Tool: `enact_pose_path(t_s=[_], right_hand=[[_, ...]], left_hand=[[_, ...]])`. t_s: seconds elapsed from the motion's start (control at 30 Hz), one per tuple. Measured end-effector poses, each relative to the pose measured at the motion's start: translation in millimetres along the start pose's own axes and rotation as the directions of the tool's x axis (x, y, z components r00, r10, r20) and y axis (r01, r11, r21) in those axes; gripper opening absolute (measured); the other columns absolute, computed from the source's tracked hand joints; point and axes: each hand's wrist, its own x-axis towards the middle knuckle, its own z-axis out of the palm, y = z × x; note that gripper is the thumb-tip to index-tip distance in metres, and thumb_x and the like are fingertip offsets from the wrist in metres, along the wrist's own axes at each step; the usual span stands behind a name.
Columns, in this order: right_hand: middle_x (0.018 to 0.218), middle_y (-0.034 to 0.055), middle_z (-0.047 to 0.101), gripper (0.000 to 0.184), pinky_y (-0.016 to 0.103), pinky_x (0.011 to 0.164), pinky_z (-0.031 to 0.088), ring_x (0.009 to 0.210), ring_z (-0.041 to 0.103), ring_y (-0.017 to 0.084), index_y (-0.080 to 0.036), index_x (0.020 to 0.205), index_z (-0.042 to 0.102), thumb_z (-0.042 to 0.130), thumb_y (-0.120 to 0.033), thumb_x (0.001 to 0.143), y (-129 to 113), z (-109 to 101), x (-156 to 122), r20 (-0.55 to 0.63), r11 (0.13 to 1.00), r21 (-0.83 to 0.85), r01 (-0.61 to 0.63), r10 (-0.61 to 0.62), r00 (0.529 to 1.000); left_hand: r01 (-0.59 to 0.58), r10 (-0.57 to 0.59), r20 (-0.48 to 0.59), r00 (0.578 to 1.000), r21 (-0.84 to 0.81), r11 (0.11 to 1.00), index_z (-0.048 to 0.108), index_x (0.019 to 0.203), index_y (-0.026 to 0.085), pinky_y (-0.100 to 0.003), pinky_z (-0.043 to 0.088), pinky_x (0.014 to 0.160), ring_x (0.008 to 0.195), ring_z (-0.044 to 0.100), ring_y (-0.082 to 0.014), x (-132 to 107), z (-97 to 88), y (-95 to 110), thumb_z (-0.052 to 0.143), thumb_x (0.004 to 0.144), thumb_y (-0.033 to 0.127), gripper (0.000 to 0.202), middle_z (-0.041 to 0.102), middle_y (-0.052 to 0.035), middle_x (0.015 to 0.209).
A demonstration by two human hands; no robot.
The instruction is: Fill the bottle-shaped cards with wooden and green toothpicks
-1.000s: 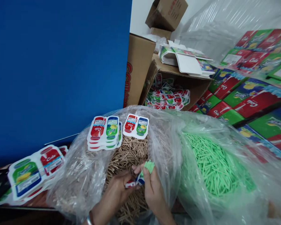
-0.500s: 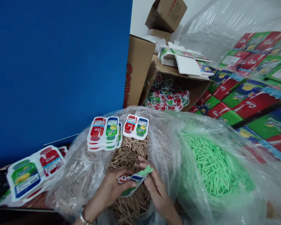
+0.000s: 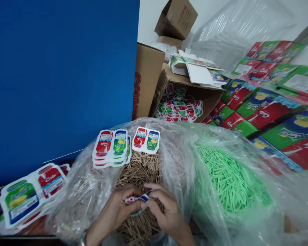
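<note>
Both my hands work over an open clear plastic bag of thin brown sticks (image 3: 141,171). My left hand (image 3: 114,208) pinches a small folded Cola-and-Sprite card packet (image 3: 144,197) between thumb and fingers. From the other side my right hand (image 3: 166,210) is closed on the packet's right end, and its fingers cover that end. Whatever is inside the packet is hidden. Just beyond my hands, a stack of printed cards (image 3: 110,147) and a smaller card (image 3: 145,140) lie on the bag's far edge.
On the right is a bag of green sticks (image 3: 228,177). Larger printed cards (image 3: 32,194) lie at left beside a blue panel (image 3: 61,75). Behind stands a cardboard box (image 3: 166,73) holding many cards, with printed cartons (image 3: 267,106) stacked to the right.
My right hand has closed over the packet's right end. The green stick ends that stuck out there are now hidden. The view has shifted slightly.
</note>
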Motion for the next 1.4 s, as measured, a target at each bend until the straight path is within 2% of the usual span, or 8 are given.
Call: enact_pose_path(t_s=[0.17,0.27,0.5,0.73,0.97,1.1,1.2,1.4], right_hand=[[0.105,0.0059,0.069,0.024,0.03,0.08,0.053,0.093,0.065,0.018,-0.024,0.105,0.061,0.055,-0.019,0.083,-1.5,6.8,9.4,-0.106,0.94,0.308,-0.15,0.191,0.976],[0.102,0.0044,0.07,0.038,0.03,0.074,0.055,0.088,0.067,0.019,-0.022,0.113,0.056,0.063,-0.022,0.075,-1.6,21.5,24.9,0.03,0.845,0.438,-0.307,0.328,0.944],[0.088,0.0036,0.071,0.02,0.029,0.069,0.051,0.079,0.065,0.019,-0.015,0.095,0.064,0.051,-0.025,0.083,-1.8,53.3,113.4,0.001,0.917,0.113,-0.383,0.385,0.923],[0.086,0.0116,0.072,0.018,0.036,0.073,0.048,0.084,0.066,0.028,-0.014,0.089,0.067,0.058,-0.026,0.08,-3.8,78.8,191.9,-0.04,0.887,-0.214,-0.409,0.411,0.911],[0.109,0.0136,0.065,0.041,0.031,0.083,0.044,0.105,0.058,0.025,-0.013,0.119,0.052,0.057,-0.034,0.084,-1.2,68.2,181.6,-0.109,0.841,-0.443,-0.31,0.293,0.95],[0.112,0.0131,0.063,0.029,0.027,0.084,0.041,0.103,0.059,0.021,-0.014,0.115,0.055,0.042,-0.027,0.093,13.5,23.5,154.0,-0.203,0.772,-0.529,-0.353,0.289,0.936],[0.095,0.0189,0.068,0.024,0.028,0.072,0.042,0.086,0.065,0.024,-0.006,0.103,0.061,0.044,-0.018,0.091,32.4,-4.1,135.1,-0.257,0.689,-0.575,-0.442,0.36,0.897],[0.088,0.013,0.071,0.023,0.024,0.064,0.039,0.077,0.066,0.02,-0.012,0.097,0.065,0.048,-0.025,0.09,57.4,-18.9,121.9,-0.282,0.665,-0.585,-0.464,0.369,0.885]], left_hand=[[0.23,-0.264,-0.064,0.962,-0.325,0.917,0.07,0.073,0.016,-0.024,0.048,0.058,0.062,0.062,-0.0177,1.2,-7.5,4.3,0.074,0.062,0.027,0.016,0.07,-0.0004,0.066],[0.273,-0.371,-0.111,0.922,-0.49,0.827,0.069,0.081,0.014,-0.027,0.051,0.06,0.064,0.065,-0.0192,7.9,-23.6,7.6,0.076,0.058,0.031,0.03,0.072,-0.0006,0.068],[0.139,-0.296,-0.37,0.881,-0.395,0.908,0.063,0.086,0.015,-0.03,0.055,0.061,0.064,0.067,-0.0194,43.4,-97.9,7.7,0.077,0.056,0.046,0.045,0.073,-0.0016,0.076],[0.25,-0.241,-0.514,0.823,-0.053,0.967,0.065,0.088,0.014,-0.032,0.055,0.064,0.064,0.068,-0.0208,93.9,-149.1,-15.0,0.07,0.061,0.049,0.045,0.072,-0.0027,0.068],[0.379,-0.006,-0.576,0.817,0.53,0.759,0.046,0.132,0.008,-0.06,0.033,0.092,0.119,0.044,-0.0451,96.7,-125.7,-6.8,0.05,0.083,0.02,0.051,0.056,-0.0262,0.123],[0.226,0.094,-0.373,0.923,0.723,0.653,0.051,0.127,0.014,-0.044,0.033,0.1,0.123,0.044,-0.0315,111.5,-94.3,16.8,0.044,0.09,0.025,0.039,0.053,-0.0156,0.131],[0.187,0.002,-0.235,0.972,0.776,0.602,0.06,0.114,0.016,-0.039,0.043,0.091,0.106,0.059,-0.0248,150.4,-68.8,28.0,0.048,0.09,0.03,0.03,0.066,-0.0105,0.112],[0.294,-0.273,-0.174,0.946,0.815,0.499,0.059,0.109,0.015,-0.047,0.046,0.087,0.1,0.06,-0.0233,223.1,-47.1,21.6,0.056,0.087,0.034,0.029,0.061,-0.0082,0.114]])
